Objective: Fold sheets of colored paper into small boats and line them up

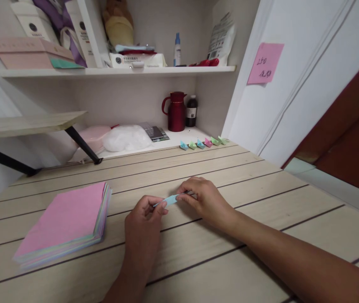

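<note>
A small piece of folded light-blue paper (170, 200) is stretched between my two hands, just above the wooden table (217, 265). My left hand (144, 223) pinches its left end between thumb and fingers. At the other end, my right hand (203, 200) grips it the same way, with the fingertips partly hiding that end. To the left lies a thick stack of coloured paper squares (62, 216), pink on top. Several small folded paper boats (200, 144) in blue, green and pink stand in a row along the table's far edge.
Behind the table, a white shelf unit (125, 72) holds a red jug (177, 111), a dark bottle (191, 111) and a white plastic bag (127, 138). A small raised wooden stand (30, 124) with black legs is at left. A pink note (266, 64) hangs on the right wall.
</note>
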Demonstrator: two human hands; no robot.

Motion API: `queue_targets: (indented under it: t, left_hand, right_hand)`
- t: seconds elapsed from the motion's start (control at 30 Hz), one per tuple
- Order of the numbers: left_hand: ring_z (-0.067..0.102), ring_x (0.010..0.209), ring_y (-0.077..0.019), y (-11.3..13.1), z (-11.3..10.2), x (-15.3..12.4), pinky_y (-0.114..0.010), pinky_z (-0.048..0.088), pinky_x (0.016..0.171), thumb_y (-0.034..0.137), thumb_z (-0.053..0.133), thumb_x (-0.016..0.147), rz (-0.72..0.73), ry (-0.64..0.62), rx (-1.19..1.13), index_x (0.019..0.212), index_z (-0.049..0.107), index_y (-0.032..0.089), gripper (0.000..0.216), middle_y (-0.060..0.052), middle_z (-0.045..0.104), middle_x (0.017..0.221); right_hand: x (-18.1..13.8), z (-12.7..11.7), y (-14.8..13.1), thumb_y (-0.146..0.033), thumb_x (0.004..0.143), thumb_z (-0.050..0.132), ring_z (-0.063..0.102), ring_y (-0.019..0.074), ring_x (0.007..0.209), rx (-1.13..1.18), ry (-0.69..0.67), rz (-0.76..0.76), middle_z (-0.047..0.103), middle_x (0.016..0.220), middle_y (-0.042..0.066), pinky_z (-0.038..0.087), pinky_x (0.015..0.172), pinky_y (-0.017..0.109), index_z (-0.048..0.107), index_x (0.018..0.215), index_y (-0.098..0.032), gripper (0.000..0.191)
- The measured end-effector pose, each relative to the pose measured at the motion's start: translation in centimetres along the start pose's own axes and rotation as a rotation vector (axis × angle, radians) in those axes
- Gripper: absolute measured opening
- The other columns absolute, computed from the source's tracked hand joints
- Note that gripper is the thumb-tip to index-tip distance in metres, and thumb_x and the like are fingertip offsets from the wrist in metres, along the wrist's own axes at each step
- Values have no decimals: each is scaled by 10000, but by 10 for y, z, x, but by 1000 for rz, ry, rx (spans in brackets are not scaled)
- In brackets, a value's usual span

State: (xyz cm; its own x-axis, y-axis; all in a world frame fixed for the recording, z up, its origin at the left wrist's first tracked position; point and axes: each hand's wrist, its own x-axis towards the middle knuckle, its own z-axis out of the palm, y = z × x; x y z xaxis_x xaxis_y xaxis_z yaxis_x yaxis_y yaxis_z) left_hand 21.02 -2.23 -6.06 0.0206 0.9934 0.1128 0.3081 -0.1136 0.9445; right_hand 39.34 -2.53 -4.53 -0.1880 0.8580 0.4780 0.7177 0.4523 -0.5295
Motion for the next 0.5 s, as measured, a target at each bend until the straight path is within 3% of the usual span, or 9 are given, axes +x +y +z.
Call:
queue_targets:
  t: [0.17, 0.3, 0.5]
  left_hand:
    - [690, 820, -212, 4, -6, -3, -324, 444, 785, 465, 498, 887, 72, -18, 78, 964, 682, 261, 285, 17, 746, 724]
    - [677, 890, -236, -3, -6, 4, -376, 445, 852, 464, 412, 911, 118, -2, 127, 1025, 662, 240, 354, -24, 747, 830]
    - [643, 893, -223, -14, -2, 15, -406, 481, 850, 381, 521, 813, 60, 9, 134, 1244, 530, 191, 471, -85, 634, 1070]
  right_hand:
    - [2, -2, 0, -160, 870, 659, 576, 163, 746, -18, 13, 42, 687, 749, 3, 394, 703, 276, 680, 817, -203, 72]
    - [3, 2, 6, -159, 872, 648, 582, 172, 762, -53, -16, 31, 691, 757, 7, 403, 741, 290, 686, 828, -209, 76]
    - [2, 13, 13, -81, 823, 642, 626, 185, 860, -3, -152, 53, 732, 882, 18, 436, 778, 285, 715, 899, -233, 185]
